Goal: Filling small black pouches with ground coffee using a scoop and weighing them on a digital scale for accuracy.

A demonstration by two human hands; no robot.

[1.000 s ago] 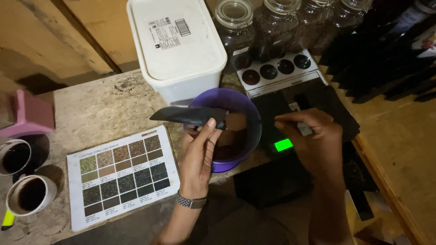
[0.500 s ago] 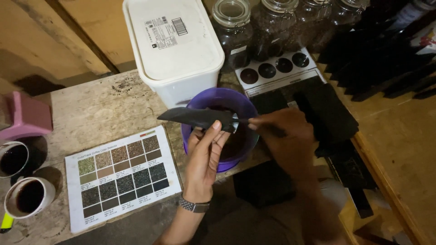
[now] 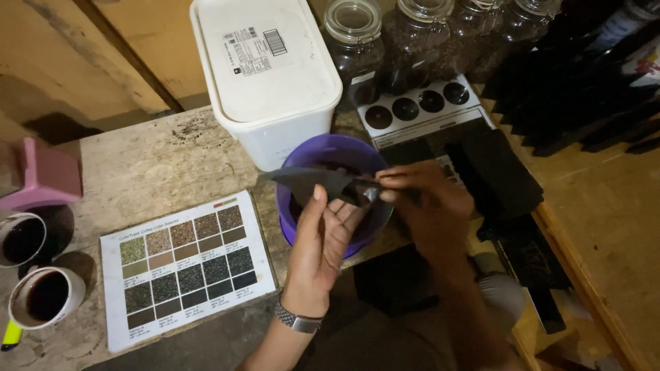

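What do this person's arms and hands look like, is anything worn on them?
Both hands are bare, with no gloves or rings that can be made out. The left hand has a metal link watch band around the wrist. The right hand shows nothing on its wrist, and both forearms are uncovered as far as the picture shows, with no sleeves in view.

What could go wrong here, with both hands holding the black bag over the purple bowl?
1. The black bag lies nearly flat between the left hand and right hand, above the purple bowl. If it tips, anything inside may miss the bowl and land on the table.
2. The bowl seems to overhang the table's front edge, so a push from the hands may knock it off.
3. Two full cups stand beside the colour chart; a spill would stain it.
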